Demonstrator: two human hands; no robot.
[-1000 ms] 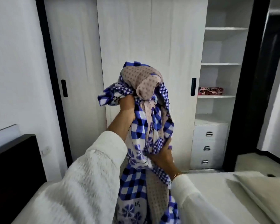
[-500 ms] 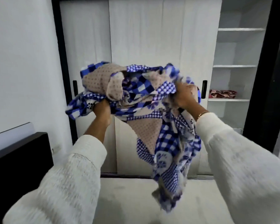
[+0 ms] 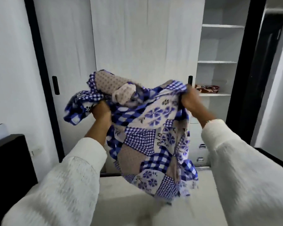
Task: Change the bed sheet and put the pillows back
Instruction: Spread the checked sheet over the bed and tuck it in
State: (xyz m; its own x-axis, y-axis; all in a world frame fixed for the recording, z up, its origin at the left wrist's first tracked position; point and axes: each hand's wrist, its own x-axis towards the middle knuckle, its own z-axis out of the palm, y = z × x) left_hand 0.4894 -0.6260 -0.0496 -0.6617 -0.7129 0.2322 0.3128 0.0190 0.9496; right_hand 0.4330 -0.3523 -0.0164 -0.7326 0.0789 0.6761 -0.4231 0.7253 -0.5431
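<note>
Sheet up in the air, both hands on it!

The sheet [image 3: 147,128] hangs bunched above the bare bed [image 3: 129,201]; left hand [image 3: 100,110] and right hand [image 3: 190,101] each clench fingers around it. Behind, the wardrobe [image 3: 145,38] shelf [image 3: 215,94] holds a red cloth [image 3: 207,88].

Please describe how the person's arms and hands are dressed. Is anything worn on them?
Both arms wear long, loose white sleeves of a fuzzy, textured knit, ending at the wrists. The left hand and right hand are bare, without gloves. No ring is visible.
</note>
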